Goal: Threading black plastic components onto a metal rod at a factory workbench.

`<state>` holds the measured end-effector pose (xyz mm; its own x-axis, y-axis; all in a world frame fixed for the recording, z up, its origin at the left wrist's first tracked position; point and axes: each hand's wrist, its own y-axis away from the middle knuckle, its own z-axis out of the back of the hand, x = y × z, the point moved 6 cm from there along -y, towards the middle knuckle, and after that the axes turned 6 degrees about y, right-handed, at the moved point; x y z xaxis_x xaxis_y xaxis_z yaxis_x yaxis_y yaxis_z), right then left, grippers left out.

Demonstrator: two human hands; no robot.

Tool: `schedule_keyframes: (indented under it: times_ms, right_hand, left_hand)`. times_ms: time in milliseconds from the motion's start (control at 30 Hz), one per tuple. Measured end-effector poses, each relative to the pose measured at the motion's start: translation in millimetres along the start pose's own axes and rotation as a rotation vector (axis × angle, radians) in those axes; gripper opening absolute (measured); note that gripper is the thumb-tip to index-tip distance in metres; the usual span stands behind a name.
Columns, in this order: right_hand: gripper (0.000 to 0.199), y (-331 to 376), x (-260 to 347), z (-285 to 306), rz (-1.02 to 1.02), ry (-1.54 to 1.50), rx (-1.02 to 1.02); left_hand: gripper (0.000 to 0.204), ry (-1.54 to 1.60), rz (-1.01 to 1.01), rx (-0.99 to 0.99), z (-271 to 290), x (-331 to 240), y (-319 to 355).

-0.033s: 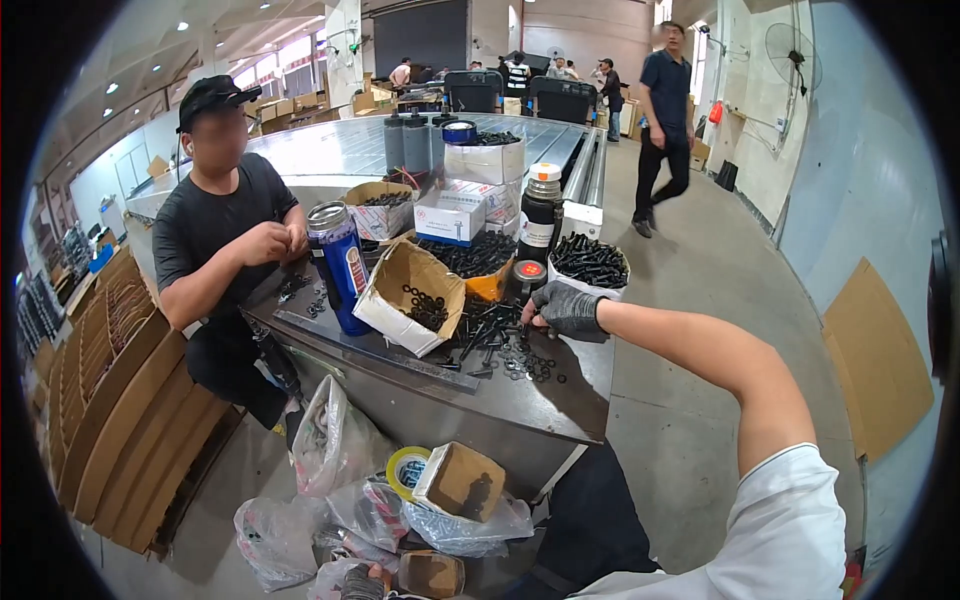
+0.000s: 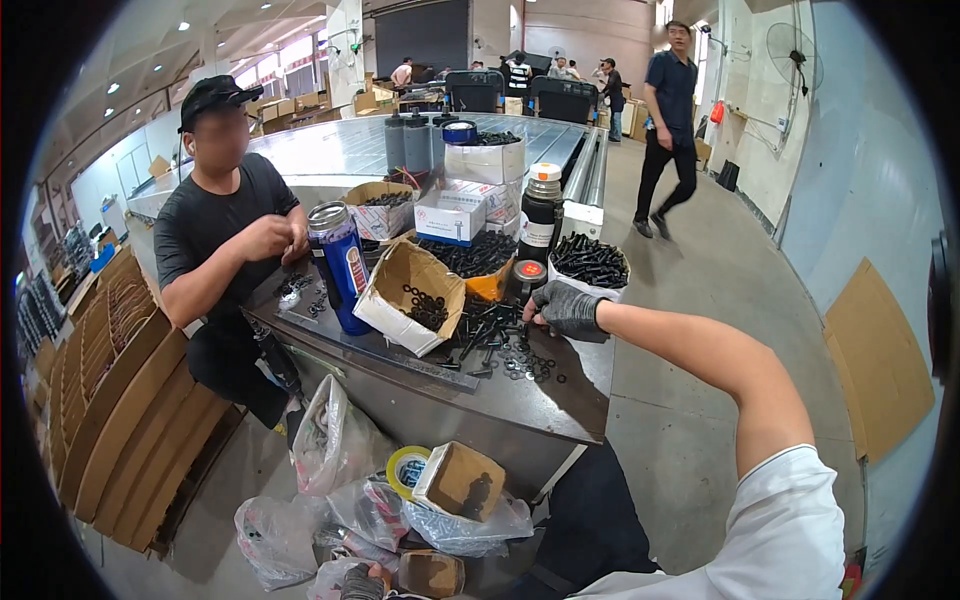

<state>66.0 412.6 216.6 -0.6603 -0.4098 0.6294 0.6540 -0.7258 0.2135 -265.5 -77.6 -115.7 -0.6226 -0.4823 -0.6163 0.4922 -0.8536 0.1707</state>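
My right hand (image 2: 566, 309), in a dark grey fingerless glove, reaches to the loose black bolts (image 2: 485, 325) on the metal table. Its thumb and fingers are pinched together; what they hold, if anything, is too small to make out. Beside the fingertips lie scattered washers (image 2: 525, 362). Just beyond the hand are a dark jar with a red lid (image 2: 529, 272) and a white box heaped with black bolts (image 2: 590, 262). At the bottom edge my left hand (image 2: 362, 582), also gloved, shows only in part, beside a small open cardboard box (image 2: 432, 573); its fingers are mostly hidden.
A torn carton (image 2: 410, 300) holding black rings, a blue tumbler (image 2: 340, 268) and a black flask (image 2: 540, 215) stand on the table (image 2: 500, 410). Plastic bags (image 2: 335, 440) and yellow tape (image 2: 408, 470) lie below. A co-worker (image 2: 225, 200) sits left; another person (image 2: 668, 130) walks at right.
The person walking at right has shifted slightly and changed stride. The seated co-worker's hands have moved a little. My right hand stays almost in place at the bolts.
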Motion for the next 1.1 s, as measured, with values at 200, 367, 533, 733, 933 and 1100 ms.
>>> schedule_keyframes:
  times_ms: [200, 367, 533, 733, 933, 1100]
  right_hand:
    - [0.017, -6, -20, -1, 0.248, 0.114, -0.181]
    - [0.022, -9, -20, 2, 0.395, 0.283, -0.205]
    - [0.032, -1, -12, 10, 0.410, 0.234, -0.068]
    - [0.030, 15, -6, 29, 0.520, 0.263, -0.165]
    - [0.024, 54, -35, 18, 0.693, 0.142, -0.518]
    - [0.022, 69, -56, -4, 0.687, 0.101, -0.792]
  left_hand:
    - [0.048, 0.017, 0.051, 0.031, 0, -5, 5]
    - [0.047, -0.036, 0.030, 0.004, -4, 3, 6]
    - [0.043, -0.121, -0.033, 0.000, -14, 20, 6]
    - [0.038, -0.121, 0.008, 0.020, -18, 10, 3]
    - [0.031, 0.305, -0.058, -0.058, 10, -104, 8]
    - [0.026, 0.254, -0.352, -0.144, 81, -293, -3]
